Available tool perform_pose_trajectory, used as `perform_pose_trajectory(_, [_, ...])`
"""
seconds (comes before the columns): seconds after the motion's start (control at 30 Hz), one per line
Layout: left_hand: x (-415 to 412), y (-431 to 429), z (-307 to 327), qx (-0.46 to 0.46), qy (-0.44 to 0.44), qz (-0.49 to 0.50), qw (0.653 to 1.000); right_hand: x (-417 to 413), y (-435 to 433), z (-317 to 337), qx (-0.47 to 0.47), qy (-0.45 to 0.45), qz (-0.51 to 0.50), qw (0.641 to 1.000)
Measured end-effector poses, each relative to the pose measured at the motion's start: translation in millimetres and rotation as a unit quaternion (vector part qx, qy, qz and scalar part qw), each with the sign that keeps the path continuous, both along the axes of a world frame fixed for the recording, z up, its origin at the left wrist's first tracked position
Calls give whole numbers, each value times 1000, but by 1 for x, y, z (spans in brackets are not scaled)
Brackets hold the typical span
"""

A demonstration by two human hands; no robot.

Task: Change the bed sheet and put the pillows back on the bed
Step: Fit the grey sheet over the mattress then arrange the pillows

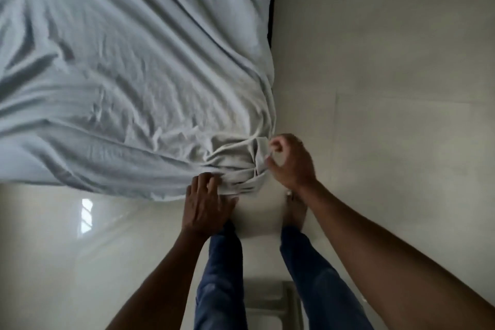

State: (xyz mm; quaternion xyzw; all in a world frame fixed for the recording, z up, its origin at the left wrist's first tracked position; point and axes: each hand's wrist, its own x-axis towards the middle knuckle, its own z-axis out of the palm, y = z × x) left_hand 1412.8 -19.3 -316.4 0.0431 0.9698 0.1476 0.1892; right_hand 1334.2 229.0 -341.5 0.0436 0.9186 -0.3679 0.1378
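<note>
Head view, sheet corner (238,161), right fingers (281,142) pinching it, left fingers (205,183) flat on it

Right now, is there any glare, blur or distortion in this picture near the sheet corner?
Head view: a window reflection glares on the glossy floor, away from the corner; the whole frame is soft, the right hand pinching the sheet slightly blurred; the wide lens curves the bed edge; the left hand touches the folds.
</note>
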Motion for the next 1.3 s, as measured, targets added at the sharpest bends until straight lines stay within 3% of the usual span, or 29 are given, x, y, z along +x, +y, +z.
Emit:
perform_pose_trajectory(0.07, [15, 5, -8, -19, -22, 8, 1000, 24, -18, 3, 13, -1, 187, 982])
perform_pose_trajectory(0.13, [13, 6, -18, -33, 13, 7, 999, 45, -32, -7, 92, 2, 326, 941])
perform_pose_trajectory(0.23, [-2, 6, -28, -15, 60, -29, 998, 44, -40, -24, 107, 49, 291, 949])
perform_pose_trajectory(0.37, [30, 3, -25, 49, -24, -101, 993, 65, -24, -21, 59, 8, 371, 927])
perform_pose_trajectory(0.43, [65, -1, -26, 8, -110, -190, 976, 92, -8, -10, 79, -97, 453, 883])
perform_pose_trajectory(0.5, [94, -5, -29, -75, -233, -267, 932, 110, 5, 2, 174, -237, 529, 796])
perform_pose_trajectory(0.57, [101, -10, -24, -114, -318, -265, 903, 115, 12, 8, 272, -332, 561, 708])
perform_pose_trajectory(0.63, [99, -15, -22, -103, -395, -200, 891, 116, 18, 11, 316, -372, 545, 682])
perform_pose_trajectory(0.7, [91, -16, -24, -75, -407, -124, 902, 108, 17, 10, 307, -345, 506, 729])
perform_pose_trajectory(0.83, [69, -11, -31, -21, -315, 25, 949, 73, -3, 15, 231, -225, 332, 886])
perform_pose_trajectory(0.93, [55, -4, -29, 19, -264, 70, 962, 42, -30, 24, 199, -136, 169, 956])
perform_pose_trajectory(1.0, [49, -2, -27, 37, -245, 96, 964, 21, -45, 30, 176, -108, 84, 975])
perform_pose_trajectory(1.07, [48, -8, -23, 46, -242, 116, 962, 5, -63, 33, 154, -75, 75, 982])
perform_pose_trajectory(1.2, [55, -29, -14, 41, -256, 142, 955, -1, -107, 39, 96, -82, 213, 969])
perform_pose_trajectory(1.3, [62, -51, 3, 43, -264, 177, 947, 8, -136, 49, 120, -115, 325, 931])
